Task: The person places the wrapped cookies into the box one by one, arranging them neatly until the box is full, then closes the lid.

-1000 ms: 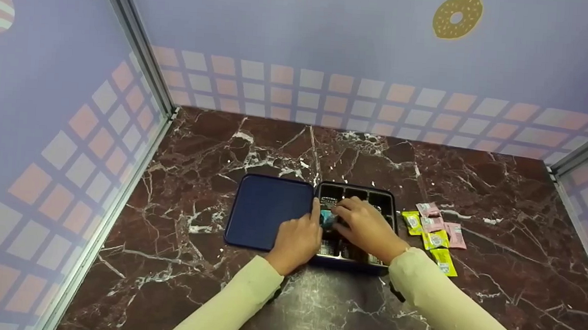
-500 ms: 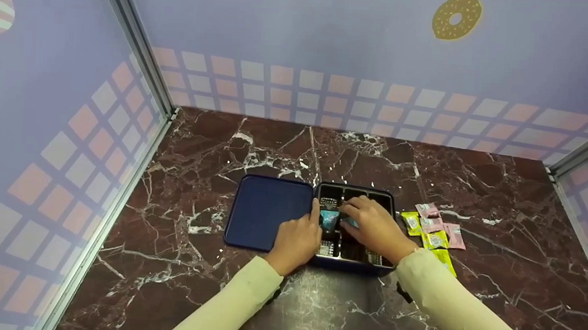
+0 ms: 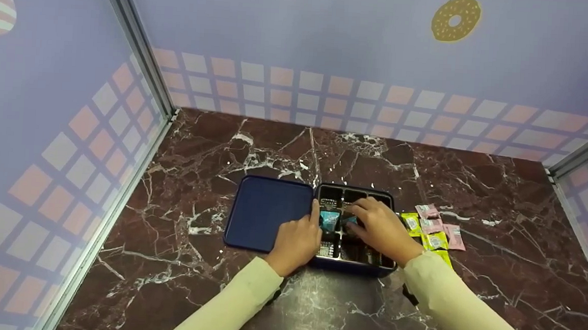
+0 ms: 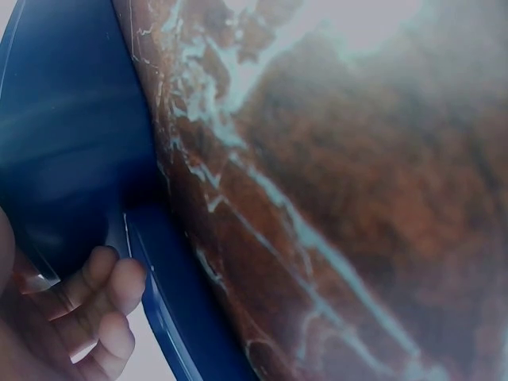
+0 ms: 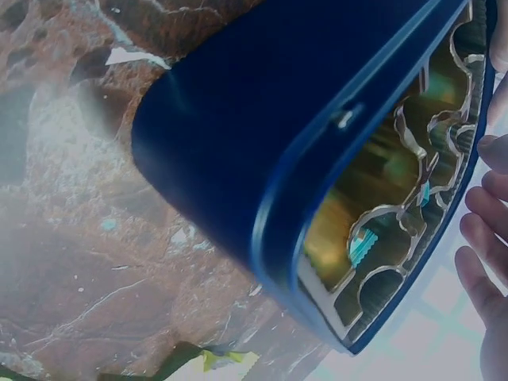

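Note:
A navy blue box (image 3: 349,266) with a divided tray stands on the table, its lid (image 3: 271,209) lying open on the left. The left hand (image 3: 297,239) rests at the seam between lid and box, index finger extended along the box's left rim and other fingers curled. A teal packet (image 3: 329,219) lies in the left middle compartment. Over the middle compartments is the right hand (image 3: 382,229), fingers bent and spread. A second teal packet (image 5: 363,246) sits in a compartment below the right hand's fingers (image 5: 476,206), which are apart from it in the right wrist view.
To the right of the box lie several yellow packets (image 3: 435,240) and pink packets (image 3: 454,237) on the dark red marbled table (image 3: 213,145). Lilac panels (image 3: 302,38) with tile patterns enclose the back and sides.
The right hand has shifted right, from the left middle compartment to those beside it, uncovering the teal packet there. The left hand has stayed put.

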Motion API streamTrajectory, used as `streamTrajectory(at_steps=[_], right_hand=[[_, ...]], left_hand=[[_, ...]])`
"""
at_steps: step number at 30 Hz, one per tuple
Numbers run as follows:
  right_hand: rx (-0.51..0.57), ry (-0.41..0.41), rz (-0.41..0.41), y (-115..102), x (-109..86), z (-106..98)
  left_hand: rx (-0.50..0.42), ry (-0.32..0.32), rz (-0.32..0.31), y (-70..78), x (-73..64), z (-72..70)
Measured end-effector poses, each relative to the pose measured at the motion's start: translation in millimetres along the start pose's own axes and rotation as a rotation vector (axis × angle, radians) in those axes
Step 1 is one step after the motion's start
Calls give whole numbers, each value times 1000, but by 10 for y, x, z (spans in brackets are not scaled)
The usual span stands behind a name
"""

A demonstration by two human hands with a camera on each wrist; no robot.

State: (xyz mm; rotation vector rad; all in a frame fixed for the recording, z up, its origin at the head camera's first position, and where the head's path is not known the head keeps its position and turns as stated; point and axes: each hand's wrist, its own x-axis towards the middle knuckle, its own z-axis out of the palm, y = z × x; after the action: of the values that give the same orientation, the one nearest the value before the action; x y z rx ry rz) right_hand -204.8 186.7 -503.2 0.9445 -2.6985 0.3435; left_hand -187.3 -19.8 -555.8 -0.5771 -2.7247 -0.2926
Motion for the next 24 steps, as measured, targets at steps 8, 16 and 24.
streamTrajectory(at_steps=[8, 16, 24], right_hand=[[-9, 24, 7, 27, -39, -7], [11, 51, -7, 48, -57, -27], [4, 66, -1, 102, -93, -35]], left_hand=[[61, 72, 41, -14, -14, 8], [48, 62, 37, -12, -8, 14], [24, 29, 22, -3, -4, 0]])
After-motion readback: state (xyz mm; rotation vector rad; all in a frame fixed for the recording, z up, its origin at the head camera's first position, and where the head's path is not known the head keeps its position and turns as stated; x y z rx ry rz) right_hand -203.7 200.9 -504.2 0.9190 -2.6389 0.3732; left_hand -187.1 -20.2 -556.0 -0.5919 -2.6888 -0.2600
